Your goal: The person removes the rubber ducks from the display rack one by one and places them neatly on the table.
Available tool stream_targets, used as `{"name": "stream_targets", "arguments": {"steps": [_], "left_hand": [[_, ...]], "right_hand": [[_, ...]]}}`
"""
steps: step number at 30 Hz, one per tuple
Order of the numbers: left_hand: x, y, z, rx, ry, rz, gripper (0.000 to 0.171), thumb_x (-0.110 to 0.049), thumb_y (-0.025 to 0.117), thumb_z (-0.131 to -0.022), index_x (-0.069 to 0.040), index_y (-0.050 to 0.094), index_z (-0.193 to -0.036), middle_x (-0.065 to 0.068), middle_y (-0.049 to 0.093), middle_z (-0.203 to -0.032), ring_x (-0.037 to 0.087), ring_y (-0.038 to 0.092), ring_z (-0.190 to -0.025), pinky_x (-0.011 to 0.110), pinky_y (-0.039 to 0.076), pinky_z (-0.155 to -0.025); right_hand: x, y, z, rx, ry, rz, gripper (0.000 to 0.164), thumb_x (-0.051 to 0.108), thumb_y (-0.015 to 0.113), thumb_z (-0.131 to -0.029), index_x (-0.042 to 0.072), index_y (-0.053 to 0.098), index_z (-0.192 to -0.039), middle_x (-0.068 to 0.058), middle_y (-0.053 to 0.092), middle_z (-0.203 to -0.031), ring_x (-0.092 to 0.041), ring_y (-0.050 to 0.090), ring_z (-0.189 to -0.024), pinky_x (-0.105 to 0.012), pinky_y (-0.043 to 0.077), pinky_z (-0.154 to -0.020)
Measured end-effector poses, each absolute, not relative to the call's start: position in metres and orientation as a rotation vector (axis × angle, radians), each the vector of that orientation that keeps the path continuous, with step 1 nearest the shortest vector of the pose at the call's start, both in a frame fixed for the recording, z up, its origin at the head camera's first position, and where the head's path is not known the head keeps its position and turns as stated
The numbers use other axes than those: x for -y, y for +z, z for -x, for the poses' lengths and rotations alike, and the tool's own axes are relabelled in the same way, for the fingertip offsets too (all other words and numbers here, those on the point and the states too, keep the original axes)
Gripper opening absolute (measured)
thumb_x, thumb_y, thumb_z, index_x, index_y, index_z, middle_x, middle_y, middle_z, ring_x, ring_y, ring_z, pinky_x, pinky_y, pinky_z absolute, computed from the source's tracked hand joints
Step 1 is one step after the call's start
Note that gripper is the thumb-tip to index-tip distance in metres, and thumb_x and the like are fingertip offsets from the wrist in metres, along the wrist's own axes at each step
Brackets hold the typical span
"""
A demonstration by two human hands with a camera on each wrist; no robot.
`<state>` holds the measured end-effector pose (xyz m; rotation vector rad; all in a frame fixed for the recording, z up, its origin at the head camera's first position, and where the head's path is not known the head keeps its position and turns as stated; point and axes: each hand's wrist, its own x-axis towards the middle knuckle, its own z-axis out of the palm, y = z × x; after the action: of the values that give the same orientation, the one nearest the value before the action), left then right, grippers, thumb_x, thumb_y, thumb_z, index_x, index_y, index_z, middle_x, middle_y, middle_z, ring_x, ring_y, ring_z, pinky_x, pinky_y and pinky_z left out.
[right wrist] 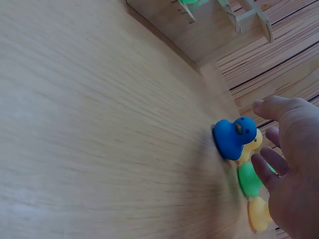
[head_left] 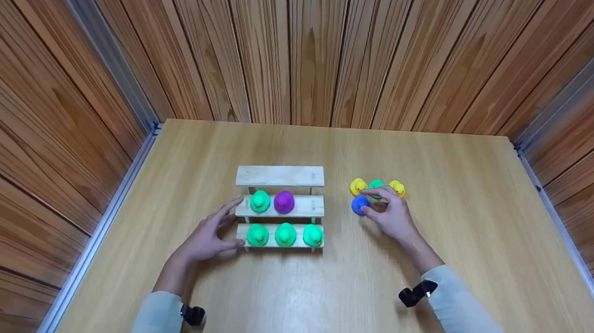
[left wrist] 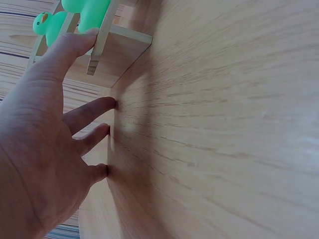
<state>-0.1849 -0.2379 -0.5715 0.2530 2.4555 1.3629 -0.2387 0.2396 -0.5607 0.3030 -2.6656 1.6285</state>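
Note:
A three-step wooden stand has green ducks and a purple duck on its lower two shelves. At its left side is my left hand, fingers spread. In the left wrist view its thumb touches the bottom shelf's end, and other fingertips rest on the table. My right hand reaches round a blue rubber duck standing on the table. Its fingers are loosely bent, and a gap shows between thumb and duck in the right wrist view.
Behind the blue duck, a yellow duck, a green duck and another yellow duck stand in a row. Wood-plank walls enclose the table at the back and both sides.

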Motion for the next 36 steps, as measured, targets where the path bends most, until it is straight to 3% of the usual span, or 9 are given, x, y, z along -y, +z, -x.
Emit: {"name": "stream_targets", "arguments": {"steps": [5,10,18,28,36], "left_hand": [[0.238,-0.572,0.187,-2.454,1.368,-0.280,0.101,-0.028,0.089,-0.098,-0.054,0.027,-0.174,0.011,0.036,-0.186,0.048,0.041,-0.169,0.079,0.029,-0.135],[0.238,-0.573,0.186,-2.449,1.365,-0.278,0.101,-0.030,0.089,-0.099,-0.058,0.026,-0.173,0.007,0.035,-0.186,0.046,0.040,-0.170,0.080,0.028,-0.136],[0.239,-0.571,0.186,-2.448,1.382,-0.276,0.102,-0.030,0.090,-0.098,-0.060,0.027,-0.172,0.004,0.034,-0.187,0.044,0.040,-0.171,0.079,0.027,-0.137],[0.237,-0.573,0.185,-2.431,1.383,-0.254,0.103,-0.030,0.090,-0.097,-0.063,0.026,-0.171,0.004,0.032,-0.188,0.044,0.038,-0.172,0.080,0.027,-0.136],[0.237,-0.570,0.185,-2.421,1.405,-0.262,0.100,-0.027,0.089,-0.099,-0.050,0.028,-0.175,0.011,0.032,-0.187,0.048,0.039,-0.170,0.078,0.026,-0.137]], "right_hand": [[-0.233,-0.549,0.235,2.659,1.580,-0.374,0.040,0.002,0.082,-0.101,-0.002,0.074,-0.140,-0.022,0.067,-0.143,-0.047,0.063,-0.144,-0.065,0.055,-0.121],[-0.222,-0.536,0.230,2.665,1.570,-0.429,0.042,0.000,0.083,-0.100,-0.001,0.073,-0.141,-0.023,0.066,-0.143,-0.049,0.063,-0.143,-0.065,0.056,-0.120],[-0.198,-0.521,0.224,2.651,1.537,-0.534,0.043,0.003,0.086,-0.098,0.009,0.077,-0.139,-0.018,0.068,-0.142,-0.045,0.068,-0.137,-0.064,0.058,-0.119],[-0.171,-0.513,0.215,2.596,1.551,-0.692,0.041,0.003,0.086,-0.097,0.004,0.077,-0.136,-0.020,0.073,-0.134,-0.039,0.070,-0.131,-0.061,0.063,-0.113],[-0.150,-0.508,0.213,2.573,1.545,-0.764,0.040,0.005,0.085,-0.098,0.004,0.077,-0.137,-0.018,0.075,-0.135,-0.043,0.071,-0.132,-0.061,0.064,-0.110]]}}
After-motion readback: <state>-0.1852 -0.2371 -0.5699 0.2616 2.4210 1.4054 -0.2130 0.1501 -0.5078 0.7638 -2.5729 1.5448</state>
